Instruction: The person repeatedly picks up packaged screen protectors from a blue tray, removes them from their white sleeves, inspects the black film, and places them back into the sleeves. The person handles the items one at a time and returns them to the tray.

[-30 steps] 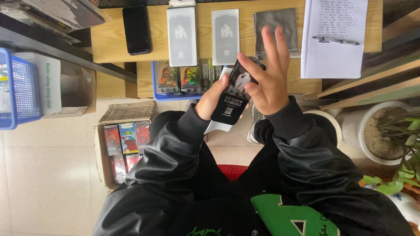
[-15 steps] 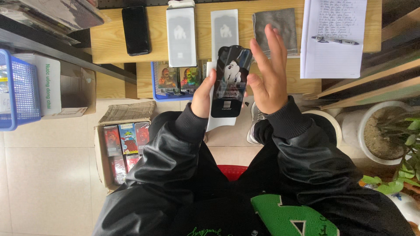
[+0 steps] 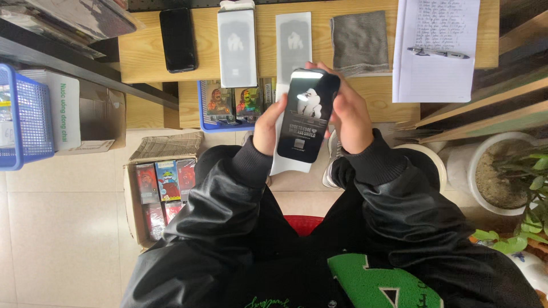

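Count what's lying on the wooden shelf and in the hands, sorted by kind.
Black phone: 1
White screen-protector packs flat on the shelf: 2
Black screen-protector pack, held by left hand and right hand: 1
Grey cloth: 1
Written sheet: 1
Pen: 1
Total: 7

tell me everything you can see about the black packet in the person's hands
The black packet is a flat, glossy, phone-shaped sleeve, looking like plastic film or coated card, with a pale animal figure and light print on its face and a bright glare at its top edge. It is held upright, slightly tilted, above the lap in front of the wooden desk. The left hand grips its left edge, the right hand its right edge. A white sheet shows behind its lower left.
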